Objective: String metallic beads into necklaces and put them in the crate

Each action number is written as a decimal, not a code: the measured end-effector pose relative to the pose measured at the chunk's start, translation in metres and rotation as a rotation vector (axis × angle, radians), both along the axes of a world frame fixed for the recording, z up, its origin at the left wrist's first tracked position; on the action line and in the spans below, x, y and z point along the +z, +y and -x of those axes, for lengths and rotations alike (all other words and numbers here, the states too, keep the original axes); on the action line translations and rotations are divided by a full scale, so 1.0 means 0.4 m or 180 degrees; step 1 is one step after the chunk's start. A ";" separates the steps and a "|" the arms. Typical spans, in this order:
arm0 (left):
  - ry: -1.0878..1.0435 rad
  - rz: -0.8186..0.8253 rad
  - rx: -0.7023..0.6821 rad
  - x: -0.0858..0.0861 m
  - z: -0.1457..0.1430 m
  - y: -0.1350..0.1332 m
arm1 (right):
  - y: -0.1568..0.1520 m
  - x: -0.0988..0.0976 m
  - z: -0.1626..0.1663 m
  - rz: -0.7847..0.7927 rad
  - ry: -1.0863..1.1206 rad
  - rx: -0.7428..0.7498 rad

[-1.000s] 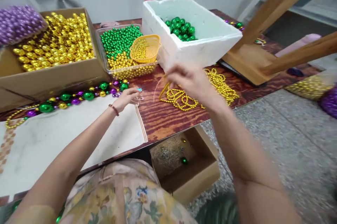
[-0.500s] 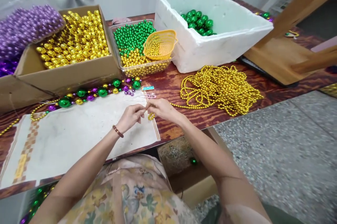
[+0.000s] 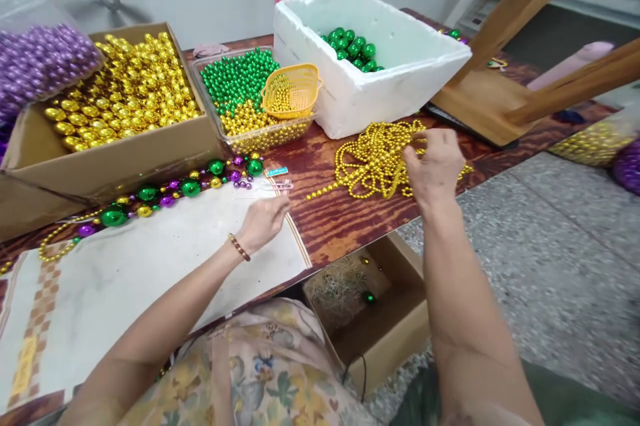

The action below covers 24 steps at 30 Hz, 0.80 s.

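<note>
My left hand (image 3: 265, 221), with a brown bead bracelet at the wrist, is over the right end of the white cloth (image 3: 165, 253). Its fingers are pinched together; what they hold is hidden. Just beyond its fingertips lie pink-handled thread snips (image 3: 284, 187) and a small blue label (image 3: 277, 172). My right hand (image 3: 436, 163) is over the right part of a heap of gold bead strands (image 3: 370, 163), thumb and bent fingers apart. One strand's loose end points left from the heap towards my left hand.
A garland (image 3: 191, 187) of green, purple and gold beads runs along the cloth's back edge. Behind stand a cardboard box (image 3: 125, 146) of gold beads, a clear tub (image 3: 237, 83) with a yellow basket (image 3: 291, 105), and a foam box (image 3: 390, 96). An upturned wooden stool (image 3: 490, 106) stands right.
My hands were together over the cloth's right edge with a small gold bead loop. My right hand has moved right to the heap; my left stays over the cloth. The view has shifted.
</note>
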<state>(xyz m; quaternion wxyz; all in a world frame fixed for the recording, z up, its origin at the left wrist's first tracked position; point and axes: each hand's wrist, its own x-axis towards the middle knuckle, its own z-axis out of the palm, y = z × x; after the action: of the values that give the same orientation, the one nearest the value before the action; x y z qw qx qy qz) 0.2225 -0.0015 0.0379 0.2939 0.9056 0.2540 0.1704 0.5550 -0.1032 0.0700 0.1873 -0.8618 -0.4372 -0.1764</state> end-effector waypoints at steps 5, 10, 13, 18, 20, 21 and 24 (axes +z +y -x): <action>0.1277 0.0026 -0.0080 -0.149 -0.004 -0.044 | -0.014 -0.091 0.049 0.1678 0.0279 0.0041; 0.1519 -0.0046 -0.0162 -0.201 0.027 -0.053 | -0.002 -0.218 0.125 0.2094 0.0395 0.0089; 0.1575 -0.0103 -0.0179 -0.213 0.036 -0.058 | 0.020 -0.203 0.128 0.2038 0.0352 0.0033; 0.1389 -0.0113 -0.0136 -0.212 0.047 -0.058 | 0.110 -0.044 0.072 0.1241 0.0023 0.0106; 0.0924 -0.0337 -0.0064 -0.182 0.042 -0.021 | 0.178 0.050 0.018 0.0461 -0.0212 0.0096; 0.0624 -0.0522 -0.0022 -0.157 0.033 0.009 | 0.220 0.098 -0.017 0.0099 -0.0307 0.0025; -0.0135 -0.1125 0.0076 -0.045 -0.028 0.140 | 0.380 0.224 -0.142 -0.0270 -0.0320 -0.0069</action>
<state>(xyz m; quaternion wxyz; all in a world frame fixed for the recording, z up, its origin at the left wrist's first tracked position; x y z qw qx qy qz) 0.2338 0.0545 0.0197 0.1334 0.9362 0.2246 0.2349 0.6116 0.0488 0.1595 0.1995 -0.8479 -0.4287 -0.2397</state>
